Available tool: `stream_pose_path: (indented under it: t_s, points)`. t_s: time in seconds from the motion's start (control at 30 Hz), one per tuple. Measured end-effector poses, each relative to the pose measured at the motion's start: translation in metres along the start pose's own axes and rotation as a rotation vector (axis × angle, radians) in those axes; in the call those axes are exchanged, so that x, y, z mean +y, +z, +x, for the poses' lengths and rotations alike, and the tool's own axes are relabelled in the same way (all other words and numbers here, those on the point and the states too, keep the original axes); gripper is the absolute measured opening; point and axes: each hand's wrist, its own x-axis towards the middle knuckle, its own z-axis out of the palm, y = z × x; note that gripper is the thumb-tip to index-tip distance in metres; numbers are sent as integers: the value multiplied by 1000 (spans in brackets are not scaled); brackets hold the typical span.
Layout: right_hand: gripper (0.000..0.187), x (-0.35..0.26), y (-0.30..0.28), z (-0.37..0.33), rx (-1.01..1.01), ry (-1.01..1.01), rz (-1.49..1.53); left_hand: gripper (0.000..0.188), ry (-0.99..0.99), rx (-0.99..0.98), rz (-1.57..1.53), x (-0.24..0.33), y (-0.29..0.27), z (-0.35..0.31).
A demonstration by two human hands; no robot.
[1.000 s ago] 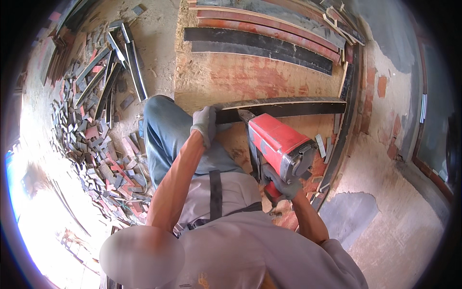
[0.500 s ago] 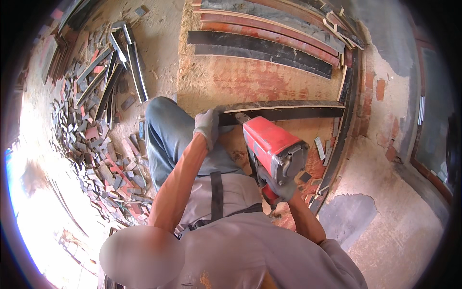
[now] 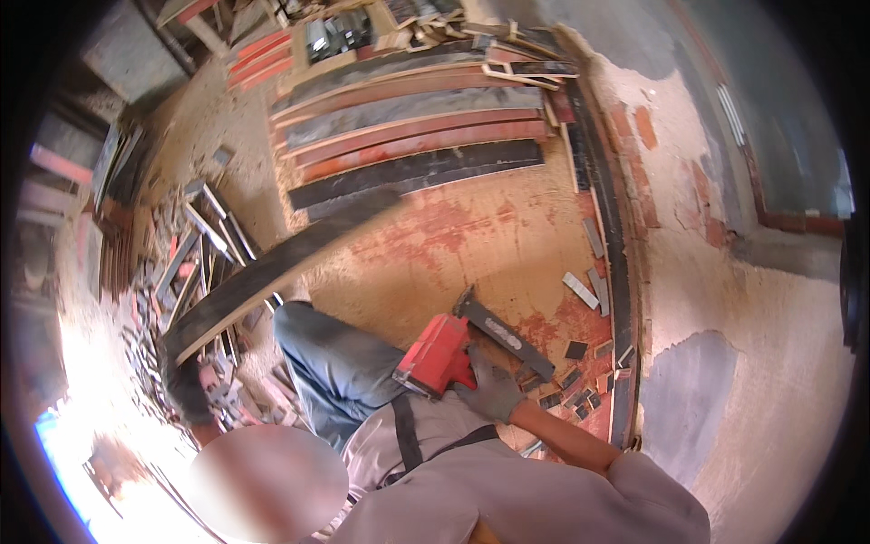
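Out to the left, my gloved left hand (image 3: 186, 390) grips the near end of a long dark board (image 3: 272, 267) with a pale edge. The board slants up to the right, its far end over the front of the stacked boards, and is smeared by motion. Close to my waist, my gloved right hand (image 3: 489, 385) is closed round the handle of a red nail gun (image 3: 435, 354). The gun's dark magazine (image 3: 509, 337) points away to the right, apart from the board. My left fingers are partly hidden by blur.
Long black and red boards (image 3: 417, 163) lie side by side at the far end of a sawdust-coated work surface (image 3: 417, 249). Small offcuts (image 3: 575, 376) lie near its right edge strip. A heap of scraps (image 3: 149, 308) covers the floor at left. A patchy wall (image 3: 693, 299) stands right.
My left hand has swung the board off the work surface to the left. My right hand has drawn the nail gun back toward my waist and turned it. The view has shifted.
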Motion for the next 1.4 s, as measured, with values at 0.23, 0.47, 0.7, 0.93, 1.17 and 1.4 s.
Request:
stream_pose_path:
  t_s: [0.23,0.47,0.7,0.93,1.17,1.4]
  points:
    - [70,25,-145,184,594,-62,-218,40,139,54,528,-27,25,0]
    - [101,41,-215,322,684,311,-194,57,497,-109,735,-74,256,61]
    - [78,84,-155,274,848,-13,199,44,-32,-268,188,-76,322,70]
    - [64,116,-124,189,701,-239,108,60,155,-226,282,-98,277,6]
    - [58,112,-111,183,781,-175,458,66,42,-269,192,-103,272,-5]
    - [46,111,-96,186,762,11,1140,48,-105,-163,-4,-101,269,-3]
